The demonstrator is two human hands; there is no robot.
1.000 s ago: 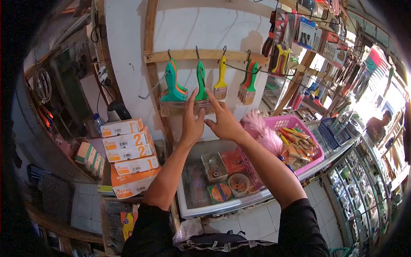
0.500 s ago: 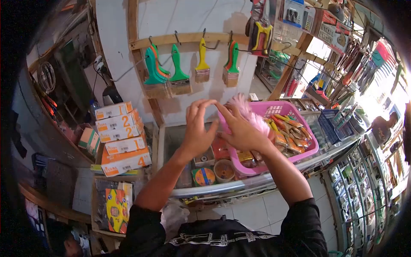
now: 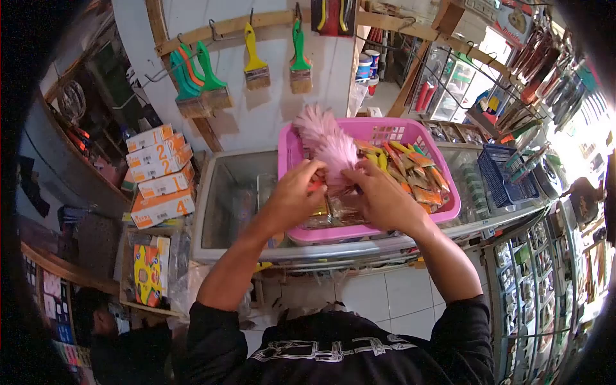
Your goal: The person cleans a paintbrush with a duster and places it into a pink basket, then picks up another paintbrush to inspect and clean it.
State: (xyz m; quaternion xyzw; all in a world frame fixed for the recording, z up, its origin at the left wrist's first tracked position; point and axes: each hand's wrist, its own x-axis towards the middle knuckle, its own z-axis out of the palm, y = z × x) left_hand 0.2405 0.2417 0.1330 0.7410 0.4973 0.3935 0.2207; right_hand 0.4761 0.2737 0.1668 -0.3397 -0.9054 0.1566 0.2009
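Note:
A pink fluffy duster (image 3: pixel 327 138) lies in the left part of a pink plastic basket (image 3: pixel 459 208), its upper end over the back rim. My left hand (image 3: pixel 295 196) is closed at its lower left side, fingers curled in, with a bit of red showing at the fingertips; what it pinches is mostly hidden. My right hand (image 3: pixel 388 202) bends over the duster's lower end, thumb and fingers pressed on it. Right of this hand, several small packets (image 3: pixel 417 173) in orange and yellow wrapping fill the basket. Clear plastic wrapping (image 3: pixel 346 212) lies under and between my hands.
The basket stands on a glass display counter (image 3: pixel 221 205). Paint brushes (image 3: pixel 256 64) hang on the wall rail. Stacked orange-white boxes (image 3: pixel 160 176) stand left; a dark blue basket (image 3: pixel 507 176) sits right. Another person (image 3: pixel 106 321) is at lower left.
My hands have come down from above the counter's back left to the duster in the basket. The view has shifted, so basket and brushes appear further left and higher.

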